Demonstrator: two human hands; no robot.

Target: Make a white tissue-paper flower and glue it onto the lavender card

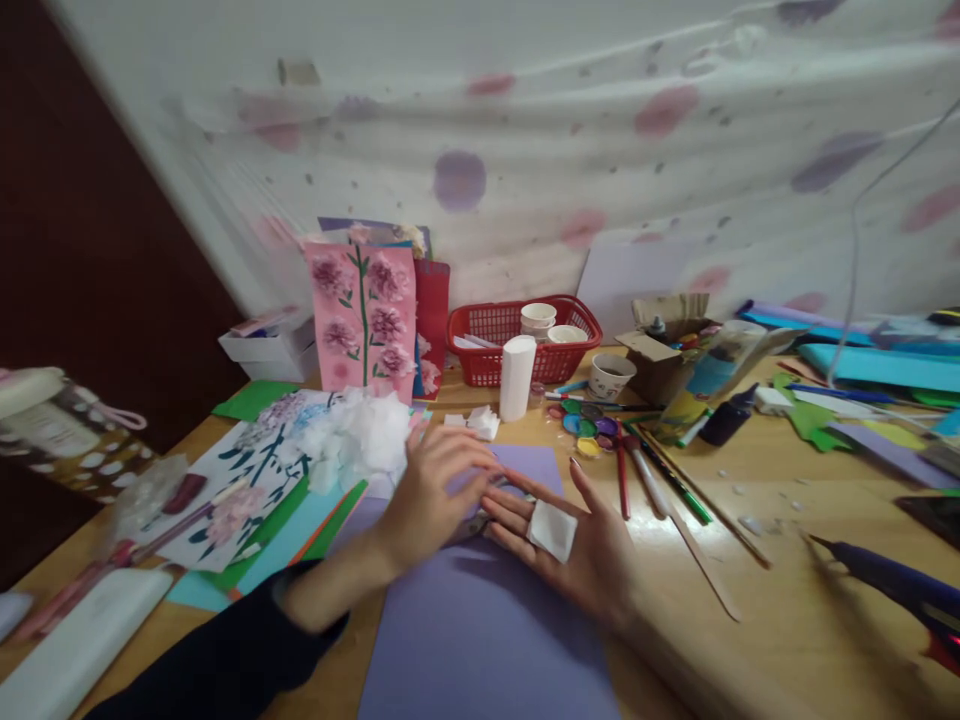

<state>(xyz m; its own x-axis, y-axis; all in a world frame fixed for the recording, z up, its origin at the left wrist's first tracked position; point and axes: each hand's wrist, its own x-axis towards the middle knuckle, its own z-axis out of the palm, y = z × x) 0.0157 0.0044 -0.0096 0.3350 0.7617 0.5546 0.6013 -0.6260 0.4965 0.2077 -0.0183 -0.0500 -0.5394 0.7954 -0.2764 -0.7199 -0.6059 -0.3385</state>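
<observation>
My right hand (592,560) is palm up and open, fingers stretched out. A small white square, like folded tissue (553,531), rests across its fingers and palm without being gripped. My left hand (439,490) reaches in from the left, palm down and fingers extended, with its fingertips close to the right fingertips. Whether the hands touch is unclear. Beneath both lies a purple paper sheet (487,640). A small greyish object on it is mostly hidden by the hands. More white pieces (484,422) lie just behind my left hand.
A fluffy white pile (367,435) sits on a flower picture (255,470) at left. Behind stand a white roll (517,378), a red basket (480,368) and a paper cup (611,378). Paint pots (589,447) and brushes (667,465) lie right, beyond them a glue gun (892,580).
</observation>
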